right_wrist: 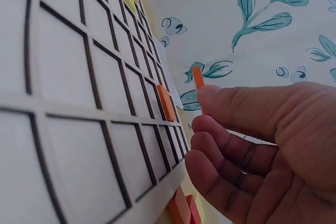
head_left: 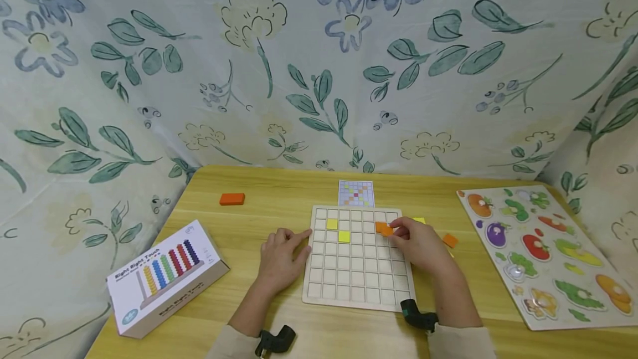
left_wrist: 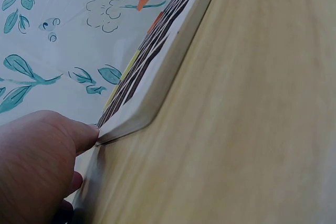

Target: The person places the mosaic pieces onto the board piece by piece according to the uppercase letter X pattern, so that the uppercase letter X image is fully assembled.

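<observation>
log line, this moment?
right hand: pinches orange tile over grid board; left hand: touches board edge; on board: two yellow tiles, one orange tile

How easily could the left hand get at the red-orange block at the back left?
Probably yes: the left hand touches the board, but only bare tabletop shows between hand and red-orange block.

At the left edge of the grid board [head_left: 358, 278], passage is blocked by the left grip [head_left: 282, 259]; the far right is overhung by the right grip [head_left: 417, 241]. Free room is left above the middle and, along the surface [head_left: 279, 193], between right forearm [head_left: 456, 295] and puzzle board [head_left: 545, 276], interrupted by a loose orange tile [head_left: 450, 240].
</observation>
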